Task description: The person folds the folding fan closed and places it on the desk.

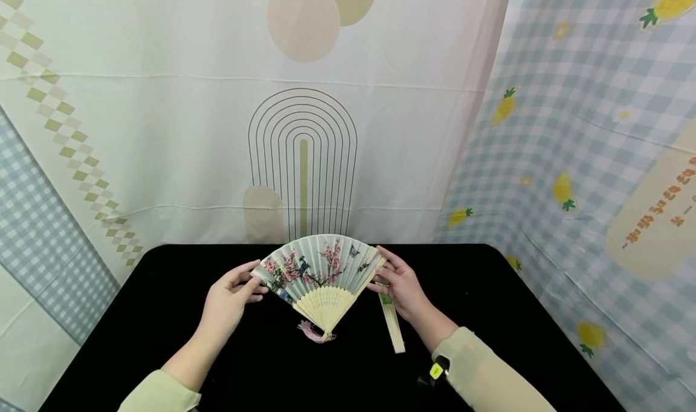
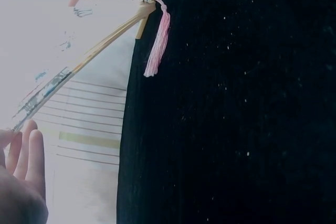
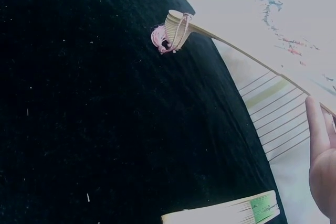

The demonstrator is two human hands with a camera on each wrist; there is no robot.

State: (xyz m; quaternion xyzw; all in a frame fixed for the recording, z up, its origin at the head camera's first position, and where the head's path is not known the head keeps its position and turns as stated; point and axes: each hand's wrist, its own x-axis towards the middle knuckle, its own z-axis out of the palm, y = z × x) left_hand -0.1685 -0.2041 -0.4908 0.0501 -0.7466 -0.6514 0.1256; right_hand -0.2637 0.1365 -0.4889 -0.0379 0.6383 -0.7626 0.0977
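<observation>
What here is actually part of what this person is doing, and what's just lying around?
In use:
- open fan, its edges held by the left hand and right hand
- pink tassel, hanging from its base

Seemingly just there:
- folded fan, lying on the table near the right hand
- black table
- white backdrop

Fan [image 1: 318,267] between hands [image 1: 225,300] [image 1: 405,288], second fan [image 1: 395,330] on table [image 1: 261,376] at right, curtain [image 1: 185,152] behind

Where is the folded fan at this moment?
In the head view, the folded fan lies on the black table, right of the open fan, its far end partly behind the right hand.
</observation>
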